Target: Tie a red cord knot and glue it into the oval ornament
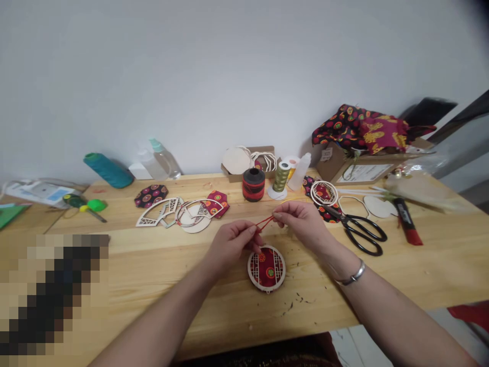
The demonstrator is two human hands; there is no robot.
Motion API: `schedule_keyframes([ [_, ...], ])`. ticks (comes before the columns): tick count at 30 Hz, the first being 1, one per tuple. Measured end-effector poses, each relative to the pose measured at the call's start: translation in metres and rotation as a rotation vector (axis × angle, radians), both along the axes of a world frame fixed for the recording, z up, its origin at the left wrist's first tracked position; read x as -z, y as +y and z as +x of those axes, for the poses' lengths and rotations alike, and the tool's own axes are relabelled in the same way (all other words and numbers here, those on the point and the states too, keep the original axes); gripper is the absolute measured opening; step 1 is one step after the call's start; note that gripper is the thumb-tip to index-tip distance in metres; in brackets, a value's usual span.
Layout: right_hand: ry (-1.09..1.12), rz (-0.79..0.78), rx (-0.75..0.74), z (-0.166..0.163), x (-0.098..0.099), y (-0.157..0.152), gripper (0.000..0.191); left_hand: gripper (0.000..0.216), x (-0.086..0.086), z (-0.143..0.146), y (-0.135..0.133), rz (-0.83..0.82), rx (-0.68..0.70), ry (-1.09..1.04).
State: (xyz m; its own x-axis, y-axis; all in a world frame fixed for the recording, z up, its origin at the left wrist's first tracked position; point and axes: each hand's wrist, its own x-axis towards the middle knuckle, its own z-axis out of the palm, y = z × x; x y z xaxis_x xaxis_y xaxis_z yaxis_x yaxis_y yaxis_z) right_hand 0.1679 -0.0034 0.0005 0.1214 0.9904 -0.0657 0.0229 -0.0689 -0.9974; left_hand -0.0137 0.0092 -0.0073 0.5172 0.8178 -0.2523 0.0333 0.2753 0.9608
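Observation:
My left hand (pixel 233 244) and my right hand (pixel 301 221) are both closed in a pinch on a thin red cord (pixel 265 222) stretched between them above the wooden table (pixel 153 265). Just below the hands lies a round wooden ornament (pixel 266 268) with red patterned fabric behind a lattice frame. A silver bracelet (pixel 353 275) sits on my right wrist.
Black scissors (pixel 361 232) lie right of my right hand. Behind are a black-red thread spool (pixel 253 184), a green spool (pixel 281 177), fan-shaped wooden frames (pixel 160 212), fabric pieces (pixel 151 195), a teal spool (pixel 108 171), a cardboard box (pixel 244 160), a fabric pile (pixel 362 130) and a red-black tool (pixel 407 220).

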Motion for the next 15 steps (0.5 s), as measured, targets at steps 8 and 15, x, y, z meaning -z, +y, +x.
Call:
schedule_keyframes([
  [8,-0.015,0.002,0.006,0.0014,0.0020,0.0010,0.009,0.016,-0.0014,-0.0017,0.0003,-0.122,-0.066,-0.007],
  [15,-0.037,0.006,0.013,-0.0007,-0.0003,-0.0011,0.008,0.010,-0.0068,0.0010,0.0011,-0.040,-0.156,0.131],
])
